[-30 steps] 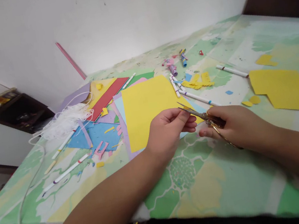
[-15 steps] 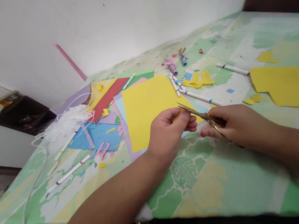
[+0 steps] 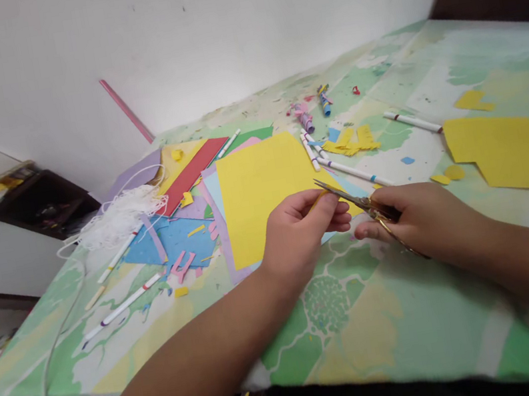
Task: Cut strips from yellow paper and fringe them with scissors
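Observation:
My right hand [image 3: 417,216] grips a pair of scissors [image 3: 353,200] with gold-coloured handles, the blades pointing left and almost together. My left hand [image 3: 299,222] pinches a small piece of yellow paper [image 3: 317,202] between thumb and fingers; most of it is hidden by the hand. The scissor blades lie across the left fingertips, right at that piece. Behind the left hand a large yellow sheet [image 3: 263,188] rests on a stack of coloured sheets.
To the left lie a tangle of white cord [image 3: 118,219], a red strip [image 3: 196,172], blue paper [image 3: 165,241] and several markers. Two small rolled paper figures [image 3: 303,117] stand at the back. Yellow fringed scraps [image 3: 354,141] and a cut yellow sheet [image 3: 511,153] lie to the right.
The scissor blades have come closer together at the left fingertips. Both hands have hardly moved, and the things on the table lie as before.

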`<state>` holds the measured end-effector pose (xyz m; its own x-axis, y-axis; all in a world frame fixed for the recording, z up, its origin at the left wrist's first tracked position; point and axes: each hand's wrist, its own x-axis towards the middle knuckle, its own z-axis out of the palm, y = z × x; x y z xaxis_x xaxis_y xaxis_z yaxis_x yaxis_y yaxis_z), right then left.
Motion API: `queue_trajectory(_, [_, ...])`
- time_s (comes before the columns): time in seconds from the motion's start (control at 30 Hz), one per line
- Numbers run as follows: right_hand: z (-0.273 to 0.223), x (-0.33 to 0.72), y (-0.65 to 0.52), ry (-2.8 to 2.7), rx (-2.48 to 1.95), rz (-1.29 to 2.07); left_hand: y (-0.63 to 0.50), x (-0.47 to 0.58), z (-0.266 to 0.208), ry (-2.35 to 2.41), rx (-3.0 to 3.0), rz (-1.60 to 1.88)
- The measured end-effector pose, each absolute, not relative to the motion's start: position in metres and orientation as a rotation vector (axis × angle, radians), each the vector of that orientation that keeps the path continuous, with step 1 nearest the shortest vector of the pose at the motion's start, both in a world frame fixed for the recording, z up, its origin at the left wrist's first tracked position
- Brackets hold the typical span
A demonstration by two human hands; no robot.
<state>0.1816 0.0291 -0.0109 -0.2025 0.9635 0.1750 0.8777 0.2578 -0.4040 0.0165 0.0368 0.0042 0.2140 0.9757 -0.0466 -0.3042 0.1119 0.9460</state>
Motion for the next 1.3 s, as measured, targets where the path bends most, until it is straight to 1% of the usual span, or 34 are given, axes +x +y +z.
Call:
queue_trajectory(0.2, [-0.0128, 0.1825, 0.0291, -2.162, -1.666, 0.278, 0.0364, 0.0159, 0.0034, 0.839, 1.001, 1.105])
queue_trajectory(0.57, [-0.0098, 0.1805, 0.0268, -2.201, -1.654, 0.307, 0.0372, 0.0161, 0.0027, 0.817, 0.995, 1.173])
queue_trajectory(1.07, [-0.0103, 0.1809, 0.0273, -2.187, -1.645, 0.380, 0.0355, 0.0175, -0.0014, 0.825, 1.039, 1.170])
queue_trajectory(1.3, [-0.0107, 0.1811, 0.0283, -2.190, -1.636, 0.350, 0.0349, 0.0175, -0.0016, 0.836, 1.056, 1.170])
